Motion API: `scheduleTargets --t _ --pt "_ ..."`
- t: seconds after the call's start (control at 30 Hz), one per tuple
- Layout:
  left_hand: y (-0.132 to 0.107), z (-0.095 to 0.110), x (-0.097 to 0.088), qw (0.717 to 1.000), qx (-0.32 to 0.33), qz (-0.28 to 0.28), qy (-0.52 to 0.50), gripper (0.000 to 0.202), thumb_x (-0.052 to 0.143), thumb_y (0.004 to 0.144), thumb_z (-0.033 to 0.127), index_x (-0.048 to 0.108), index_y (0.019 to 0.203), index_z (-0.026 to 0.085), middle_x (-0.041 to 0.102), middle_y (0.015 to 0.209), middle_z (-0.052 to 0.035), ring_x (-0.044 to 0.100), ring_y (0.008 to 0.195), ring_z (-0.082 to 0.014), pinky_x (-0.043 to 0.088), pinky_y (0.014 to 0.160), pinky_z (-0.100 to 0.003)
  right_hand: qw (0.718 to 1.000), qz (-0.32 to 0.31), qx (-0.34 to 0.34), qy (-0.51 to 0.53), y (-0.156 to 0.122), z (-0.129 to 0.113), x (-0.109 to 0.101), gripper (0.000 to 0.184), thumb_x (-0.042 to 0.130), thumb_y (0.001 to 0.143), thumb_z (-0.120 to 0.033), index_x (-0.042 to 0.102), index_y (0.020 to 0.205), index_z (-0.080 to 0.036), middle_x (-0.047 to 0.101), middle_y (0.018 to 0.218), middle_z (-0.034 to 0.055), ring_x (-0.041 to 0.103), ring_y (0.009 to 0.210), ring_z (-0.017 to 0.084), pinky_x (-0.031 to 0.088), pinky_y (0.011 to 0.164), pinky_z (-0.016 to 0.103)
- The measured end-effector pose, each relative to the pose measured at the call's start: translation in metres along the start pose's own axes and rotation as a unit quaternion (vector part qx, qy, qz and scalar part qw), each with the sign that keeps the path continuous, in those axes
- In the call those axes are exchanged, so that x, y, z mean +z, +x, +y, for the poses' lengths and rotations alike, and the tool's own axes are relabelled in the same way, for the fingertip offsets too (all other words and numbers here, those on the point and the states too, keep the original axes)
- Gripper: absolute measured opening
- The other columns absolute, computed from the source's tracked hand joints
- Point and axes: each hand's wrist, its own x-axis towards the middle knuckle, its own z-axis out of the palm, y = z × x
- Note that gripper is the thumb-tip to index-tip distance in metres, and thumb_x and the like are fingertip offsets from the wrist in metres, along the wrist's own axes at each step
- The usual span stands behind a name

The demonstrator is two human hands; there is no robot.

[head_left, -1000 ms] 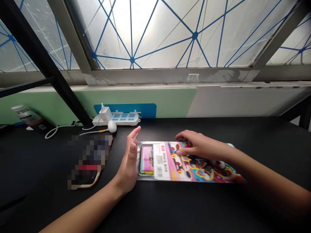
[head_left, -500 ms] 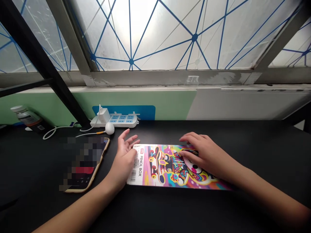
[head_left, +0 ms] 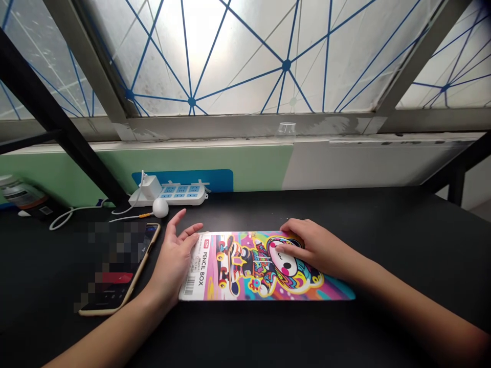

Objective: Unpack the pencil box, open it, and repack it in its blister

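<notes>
A colourful pencil box [head_left: 245, 266] lies lengthwise before me on the black desk [head_left: 245, 332]. Its printed face, with a cartoon figure on a skateboard, is turned up. The white label end with a barcode points left. At that end is my left hand [head_left: 172, 266], its palm side against the edge and the thumb at the far corner, the other visible fingers stretched out and apart. My right hand [head_left: 314, 248] grips the right part of the box, thumb on the printed face and fingers bent over the far edge. Those fingertips are partly hidden.
Left of the box lies a phone [head_left: 126, 276] with a blurred screen. Behind it stand a white power strip [head_left: 182, 194] with a plugged-in adapter and cable, and a round white object [head_left: 160, 208]. A bottle [head_left: 26, 197] leans at far left. A black metal bar [head_left: 69, 133] slants upward.
The view has shifted, so most things appear farther left. My right hand has closed its fingers down over the far edge of the pencil box; my left hand stays at the label end.
</notes>
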Motion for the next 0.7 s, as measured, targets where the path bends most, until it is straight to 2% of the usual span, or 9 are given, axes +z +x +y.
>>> scheduleTargets --t 0.1,0.17,0.27,0.33,0.4,0.47,0.57,0.7 --pt "0.000 0.003 -0.001 1.000 -0.008 0.023 0.010 0.057 0.066 0.092 0.025 0.042 0.143 0.035 0.064 0.135 -0.0088 0.070 0.064 -0.0120 0.059 0.055 -0.027 0.998 0.042 -0.032 -0.017 -0.002 0.001 0.004 0.041 0.056 0.095 -0.063 0.063 0.099 -0.023 0.071 0.098 0.0064 0.064 0.087 0.025 0.052 0.075 0.039" --pt "0.000 0.004 -0.001 0.999 -0.004 0.042 0.018 0.048 0.065 0.094 0.029 0.047 0.139 0.032 0.062 0.137 -0.0096 0.072 0.069 -0.0134 0.059 0.058 -0.028 0.992 0.098 -0.066 -0.038 -0.005 0.002 0.006 0.040 0.057 0.095 -0.062 0.062 0.097 -0.023 0.070 0.098 0.0065 0.064 0.082 0.023 0.053 0.072 0.038" --pt "-0.002 0.002 -0.004 0.999 0.005 0.035 0.020 0.038 0.063 0.096 0.044 0.056 0.130 0.030 0.068 0.124 -0.0063 0.073 0.078 -0.0169 0.060 0.063 -0.028 0.966 0.209 -0.131 -0.076 -0.011 0.001 0.006 0.039 0.059 0.095 -0.061 0.060 0.094 -0.023 0.072 0.100 0.0085 0.066 0.078 0.022 0.055 0.070 0.038" --pt "-0.004 -0.001 -0.007 0.999 0.026 0.003 0.026 0.038 0.058 0.097 0.056 0.061 0.123 0.028 0.071 0.109 -0.0036 0.072 0.082 -0.0192 0.060 0.067 -0.029 0.945 0.265 -0.170 -0.091 -0.015 0.000 0.004 0.032 0.064 0.095 -0.055 0.060 0.096 -0.023 0.074 0.107 0.0101 0.072 0.087 0.024 0.058 0.076 0.038" --pt "-0.007 -0.004 -0.010 0.996 0.070 -0.031 0.045 0.041 0.051 0.099 0.061 0.064 0.116 0.026 0.072 0.106 -0.0028 0.071 0.090 -0.0212 0.060 0.074 -0.031 0.930 0.298 -0.190 -0.096 -0.020 -0.001 0.002 0.023 0.069 0.094 -0.046 0.061 0.098 -0.025 0.076 0.114 0.0100 0.074 0.098 0.026 0.059 0.083 0.040" --pt "-0.010 -0.005 -0.014 0.987 0.130 -0.052 0.073 0.039 0.046 0.102 0.058 0.067 0.112 0.026 0.070 0.120 -0.0035 0.068 0.104 -0.0242 0.059 0.084 -0.034 0.922 0.321 -0.193 -0.098 -0.023 -0.004 0.001 0.017 0.071 0.093 -0.040 0.062 0.099 -0.027 0.077 0.117 0.0090 0.075 0.102 0.027 0.060 0.087 0.041" --pt "-0.013 -0.004 -0.020 0.967 0.213 -0.083 0.117 0.038 0.040 0.106 0.052 0.069 0.107 0.027 0.064 0.137 -0.0037 0.062 0.121 -0.0287 0.057 0.093 -0.039 0.913 0.341 -0.198 -0.109 -0.030 -0.009 0.000 0.015 0.073 0.092 -0.035 0.062 0.100 -0.029 0.077 0.119 0.0073 0.077 0.096 0.027 0.062 0.085 0.041" --pt "-0.015 0.009 -0.027 0.928 0.313 -0.102 0.175 0.036 0.036 0.108 0.041 0.070 0.102 0.030 0.070 0.119 -0.0024 0.064 0.117 -0.0280 0.052 0.102 -0.044 0.903 0.327 -0.239 -0.146 -0.041 -0.022 0.000 0.014 0.068 0.094 -0.022 0.059 0.100 -0.030 0.078 0.115 0.0041 0.076 0.096 0.024 0.060 0.089 0.040"
